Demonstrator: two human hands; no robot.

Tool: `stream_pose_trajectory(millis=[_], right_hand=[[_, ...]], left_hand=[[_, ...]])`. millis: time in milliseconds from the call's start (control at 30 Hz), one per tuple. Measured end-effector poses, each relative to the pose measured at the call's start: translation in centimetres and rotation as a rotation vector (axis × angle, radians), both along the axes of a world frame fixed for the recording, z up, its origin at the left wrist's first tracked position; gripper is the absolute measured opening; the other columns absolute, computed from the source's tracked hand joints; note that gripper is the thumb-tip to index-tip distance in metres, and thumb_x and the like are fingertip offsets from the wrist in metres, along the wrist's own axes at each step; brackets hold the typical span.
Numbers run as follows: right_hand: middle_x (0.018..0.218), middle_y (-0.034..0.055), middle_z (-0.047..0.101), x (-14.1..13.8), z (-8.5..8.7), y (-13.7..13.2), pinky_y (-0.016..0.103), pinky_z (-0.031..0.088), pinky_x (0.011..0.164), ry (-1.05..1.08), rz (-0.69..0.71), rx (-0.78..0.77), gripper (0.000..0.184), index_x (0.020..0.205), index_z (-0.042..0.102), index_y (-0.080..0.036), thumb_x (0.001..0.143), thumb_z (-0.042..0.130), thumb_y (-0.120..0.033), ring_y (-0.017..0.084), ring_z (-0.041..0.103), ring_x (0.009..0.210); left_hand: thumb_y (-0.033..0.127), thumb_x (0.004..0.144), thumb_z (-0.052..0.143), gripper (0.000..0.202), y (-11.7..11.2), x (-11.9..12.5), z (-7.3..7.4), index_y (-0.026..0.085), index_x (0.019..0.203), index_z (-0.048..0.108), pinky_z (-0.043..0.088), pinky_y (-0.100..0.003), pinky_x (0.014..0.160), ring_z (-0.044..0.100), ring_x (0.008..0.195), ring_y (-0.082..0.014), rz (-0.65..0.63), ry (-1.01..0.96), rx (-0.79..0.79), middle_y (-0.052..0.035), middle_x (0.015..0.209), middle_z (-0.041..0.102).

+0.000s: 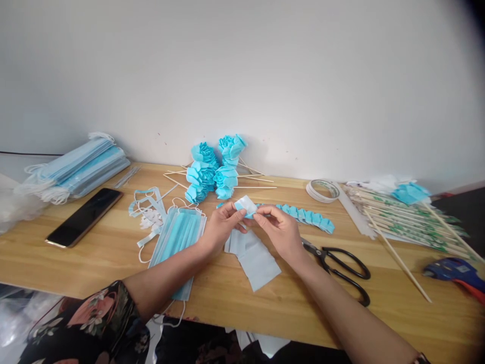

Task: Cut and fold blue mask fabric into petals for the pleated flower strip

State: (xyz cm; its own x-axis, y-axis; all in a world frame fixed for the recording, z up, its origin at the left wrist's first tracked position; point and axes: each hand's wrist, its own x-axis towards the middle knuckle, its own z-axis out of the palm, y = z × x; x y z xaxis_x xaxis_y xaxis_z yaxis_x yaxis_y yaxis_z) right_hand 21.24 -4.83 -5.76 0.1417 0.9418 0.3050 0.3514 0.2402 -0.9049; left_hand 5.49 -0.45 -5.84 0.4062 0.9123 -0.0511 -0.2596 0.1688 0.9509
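Observation:
Between my two hands is a small folded piece of blue and white mask fabric [246, 205]. My left hand [223, 222] pinches its left side, and my right hand [278, 227] pinches its lower right corner. Below them, flat pale fabric pieces [259, 263] lie on the wooden table. A row of folded blue fabric petals [308, 217] stretches out behind my right hand. Whole blue face masks [180, 232] with ear loops lie beside my left forearm. To the right of my right wrist rest black-handled scissors [337, 263], their blades partly hidden by the wrist.
Blue fabric flowers [206, 172] on sticks lie at the back. At left are a mask stack [76, 169], a phone [84, 217] and cut scraps [149, 207]. A tape roll [322, 191], wrapped sticks [409, 217], a single blue flower [411, 192] and a glue gun [452, 270] occupy the right.

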Motion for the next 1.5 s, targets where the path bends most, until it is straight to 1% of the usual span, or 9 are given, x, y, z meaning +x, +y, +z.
stream_pose_trajectory(millis=[233,433,567,733,833,967,1100,1300,1500], right_hand=[[0.079,0.003,0.07,0.0,-0.3,0.0,0.031,0.051,0.07,0.019,-0.045,-0.018,0.014,0.08,0.064,-0.021,0.083,0.065,-0.035,0.019,0.064,0.073],[0.08,0.0006,0.067,0.0,-0.4,0.0,0.029,0.051,0.07,0.078,-0.039,-0.033,0.026,0.106,0.063,-0.021,0.083,0.065,-0.033,0.016,0.063,0.072],[0.08,0.0005,0.065,0.1,-0.5,0.1,0.03,0.05,0.072,0.089,-0.031,-0.023,0.028,0.109,0.063,-0.022,0.084,0.065,-0.033,0.016,0.061,0.072],[0.083,0.0016,0.066,0.1,-0.3,0.0,0.031,0.051,0.075,0.152,0.02,-0.052,0.027,0.11,0.063,-0.022,0.088,0.06,-0.038,0.017,0.062,0.079],[0.086,0.0032,0.068,0.3,0.0,-0.1,0.031,0.051,0.075,0.183,0.057,-0.094,0.031,0.113,0.063,-0.021,0.09,0.057,-0.041,0.019,0.063,0.081],[0.09,0.0033,0.069,0.3,0.2,0.0,0.032,0.052,0.075,0.191,0.115,-0.124,0.037,0.119,0.061,-0.021,0.085,0.064,-0.036,0.019,0.064,0.081],[0.084,0.0023,0.068,0.2,-0.1,0.1,0.03,0.051,0.07,0.176,0.081,-0.113,0.036,0.118,0.061,-0.02,0.083,0.064,-0.031,0.018,0.063,0.076],[0.094,0.0031,0.069,0.2,-1.0,0.3,0.03,0.052,0.072,0.177,0.141,-0.122,0.042,0.123,0.059,-0.023,0.083,0.066,-0.03,0.018,0.063,0.08],[0.099,0.0037,0.069,0.2,-0.9,0.1,0.03,0.053,0.075,0.183,0.169,-0.149,0.037,0.118,0.061,-0.023,0.083,0.067,-0.034,0.018,0.064,0.083]], left_hand=[[0.043,0.072,0.076,0.033,0.0,0.0,-0.3,0.013,0.08,0.065,0.053,-0.027,0.057,0.062,0.066,-0.0145,0.009,0.02,-0.003,-0.0041,0.074,0.065],[0.048,0.072,0.074,0.038,0.0,0.1,-0.1,0.013,0.084,0.064,0.05,-0.026,0.055,0.058,0.06,-0.013,-0.048,0.022,0.0,-0.0023,0.068,0.063],[0.049,0.071,0.075,0.039,0.0,0.0,-0.1,0.013,0.076,0.061,0.046,-0.025,0.051,0.055,0.054,-0.0106,-0.092,0.083,0.018,-0.0007,0.065,0.06],[0.049,0.07,0.074,0.039,0.3,-0.1,-0.4,0.013,0.071,0.059,0.044,-0.024,0.049,0.053,0.053,-0.0095,-0.054,0.102,0.019,-0.001,0.065,0.06],[0.048,0.072,0.072,0.037,0.3,-0.2,-0.4,0.013,0.07,0.058,0.042,-0.023,0.049,0.052,0.051,-0.0089,-0.102,0.148,0.042,0.0,0.062,0.059],[0.046,0.073,0.072,0.035,0.2,-0.2,-0.3,0.014,0.071,0.057,0.041,-0.023,0.049,0.05,0.048,-0.0079,-0.165,0.202,0.066,0.0018,0.06,0.057],[0.044,0.072,0.073,0.034,0.3,-0.2,-0.1,0.014,0.07,0.057,0.041,-0.023,0.052,0.051,0.05,-0.0084,-0.114,0.159,0.081,0.0013,0.061,0.059],[0.043,0.071,0.075,0.032,0.3,-0.3,0.1,0.014,0.074,0.063,0.041,-0.024,0.056,0.051,0.051,-0.0085,-0.005,0.079,0.072,0.0026,0.058,0.057],[0.045,0.07,0.075,0.033,0.4,-0.3,0.2,0.013,0.072,0.069,0.039,-0.024,0.057,0.049,0.053,-0.0083,-0.017,0.084,0.065,0.0019,0.058,0.057]])
